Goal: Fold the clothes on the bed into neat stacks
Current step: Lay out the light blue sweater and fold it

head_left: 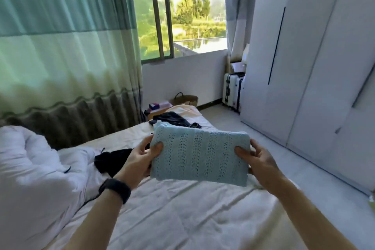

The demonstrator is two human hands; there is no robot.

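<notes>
A folded light-blue knitted garment [199,155] is held up above the bed [182,209]. My left hand [142,158] grips its left edge, thumb on top and fingers underneath. My right hand [257,160] grips the right edge the same way. A black garment [110,160] lies crumpled on the sheet left of my left hand. Another dark garment [174,118] lies in a heap farther up the bed, partly hidden behind the blue one. A cream cloth [185,110] lies beyond it at the bed's far end.
A bunched white duvet [30,168] fills the bed's left side. Green curtains [67,46] hang on the left. A white wardrobe [304,67] stands on the right across a strip of floor. A suitcase [232,89], a woven basket [185,99] and a low bedside stand sit under the window.
</notes>
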